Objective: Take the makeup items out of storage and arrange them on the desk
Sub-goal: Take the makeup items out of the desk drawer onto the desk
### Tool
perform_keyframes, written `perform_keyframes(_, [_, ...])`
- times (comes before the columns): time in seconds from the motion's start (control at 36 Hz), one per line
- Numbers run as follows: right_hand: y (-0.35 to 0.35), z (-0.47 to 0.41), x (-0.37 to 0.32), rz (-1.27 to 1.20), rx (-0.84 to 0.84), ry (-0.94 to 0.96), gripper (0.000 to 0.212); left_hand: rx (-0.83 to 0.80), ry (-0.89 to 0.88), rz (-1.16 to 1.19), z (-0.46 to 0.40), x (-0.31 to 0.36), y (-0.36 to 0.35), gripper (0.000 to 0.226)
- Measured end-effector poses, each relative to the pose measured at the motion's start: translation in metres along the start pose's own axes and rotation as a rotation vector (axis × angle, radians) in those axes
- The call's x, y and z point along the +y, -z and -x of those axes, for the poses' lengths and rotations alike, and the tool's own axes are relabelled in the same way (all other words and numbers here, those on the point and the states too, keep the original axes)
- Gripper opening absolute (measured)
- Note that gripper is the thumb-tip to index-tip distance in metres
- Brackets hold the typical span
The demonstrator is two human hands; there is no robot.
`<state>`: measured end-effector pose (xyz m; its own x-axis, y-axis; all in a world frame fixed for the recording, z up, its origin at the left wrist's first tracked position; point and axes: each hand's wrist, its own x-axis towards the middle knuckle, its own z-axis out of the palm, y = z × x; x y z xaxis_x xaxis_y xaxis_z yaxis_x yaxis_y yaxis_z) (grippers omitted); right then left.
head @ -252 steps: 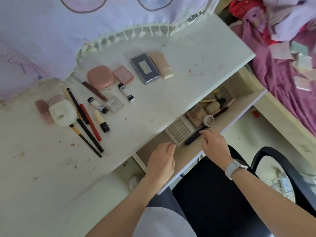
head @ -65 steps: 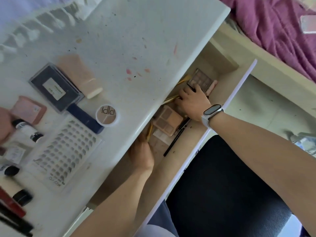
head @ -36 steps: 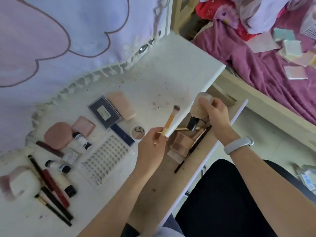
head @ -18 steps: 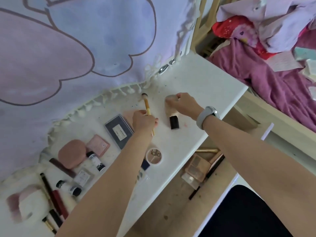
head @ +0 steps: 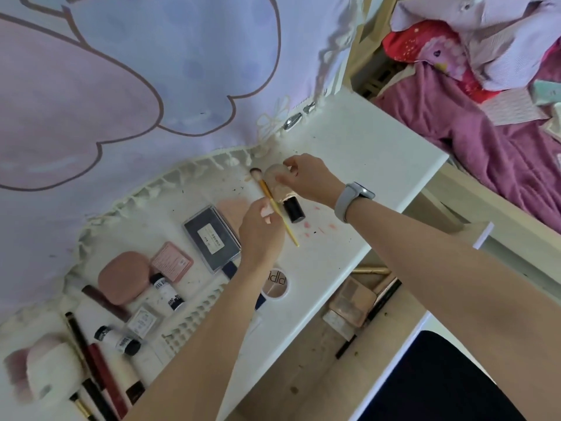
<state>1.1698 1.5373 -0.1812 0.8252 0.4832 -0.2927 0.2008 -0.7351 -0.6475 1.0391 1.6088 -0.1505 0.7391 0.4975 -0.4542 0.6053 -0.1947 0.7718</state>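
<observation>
Step in hand, as judged: setting down two items from the drawer at the far end of the row on the tabletop (head: 379,153).

Left hand (head: 262,229): thumb and fingers pinch the gold-handled brush (head: 274,205) near mid-handle. The brush lies slantwise, bristles pointing toward the curtain fringe, tail toward the tabletop's front edge. Whether its tail touches the surface cannot be told.

Right hand (head: 306,177): fingers curl over the pale upper end of the foundation bottle (head: 283,192), whose black cap points toward the person. The bottle appears tilted or nearly lying; its contact with the surface is hidden.

The two items sit just beside one another, the brush handle crossing in front of the bottle. Both are next to the peach tube (head: 232,209) and the dark palette (head: 212,238).

Recommendations:
- Lower the bottle until it rests fully before loosening the grip; it looks round and may roll toward the open drawer (head: 364,299)
- Lay the brush flat and parallel to the bottle, not across it
- Keep the left forearm high; it passes over the round compact (head: 274,288) and the lash tray (head: 194,320)

Outstanding: a beige palette (head: 353,299) and several slim items are in the drawer, so the task is judged incomplete
</observation>
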Motion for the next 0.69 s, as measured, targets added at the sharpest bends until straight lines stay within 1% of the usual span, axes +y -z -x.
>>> perform_keyframes(0.08, [0.003, 0.009, 0.006, 0.055, -0.014, 0.029, 0.048, 0.040, -0.143, 0.013, 0.011, -0.002, -0.007, 0.031])
perform_keyframes(0.14, [0.007, 0.019, 0.010, 0.021, -0.005, 0.032, 0.047, 0.045, -0.238, 0.009, 0.025, -0.002, -0.015, 0.030])
perform_keyframes(0.19, [0.013, 0.032, 0.015, -0.052, 0.043, 0.026, 0.044, 0.022, -0.328, 0.002, 0.042, -0.004, -0.024, 0.029])
perform_keyframes(0.28, [0.025, 0.060, 0.032, -0.176, 0.188, 0.015, 0.034, -0.081, -0.469, -0.037, 0.075, -0.015, -0.042, 0.025])
perform_keyframes(0.33, [0.032, 0.087, 0.050, -0.249, 0.262, -0.003, 0.025, -0.212, -0.540, -0.093, 0.096, -0.030, -0.056, 0.023])
perform_keyframes(0.36, [0.034, 0.102, 0.062, -0.260, 0.285, -0.020, 0.021, -0.285, -0.549, -0.130, 0.105, -0.039, -0.063, 0.023])
perform_keyframes(0.39, [0.034, 0.118, 0.075, -0.250, 0.302, -0.040, 0.017, -0.347, -0.546, -0.182, 0.112, -0.050, -0.070, 0.024])
perform_keyframes(0.44, [0.031, 0.147, 0.104, -0.181, 0.304, -0.094, 0.014, -0.414, -0.510, -0.305, 0.119, -0.073, -0.086, 0.028])
perform_keyframes(0.5, [0.023, 0.168, 0.133, -0.027, 0.206, -0.180, 0.017, -0.431, -0.410, -0.392, 0.118, -0.094, -0.100, 0.035])
perform_keyframes(0.56, [0.011, 0.178, 0.157, 0.167, 0.009, -0.263, 0.023, -0.389, -0.294, -0.480, 0.113, -0.110, -0.114, 0.044])
perform_keyframes(0.61, [-0.003, 0.181, 0.173, 0.305, -0.137, -0.279, 0.025, -0.324, -0.210, -0.583, 0.105, -0.123, -0.127, 0.055])
perform_keyframes(0.64, [-0.010, 0.181, 0.177, 0.361, -0.170, -0.269, 0.027, -0.303, -0.179, -0.639, 0.100, -0.129, -0.133, 0.060])
perform_keyframes(0.69, [-0.024, 0.175, 0.182, 0.456, -0.179, -0.238, 0.034, -0.285, -0.131, -0.726, 0.090, -0.137, -0.145, 0.069])
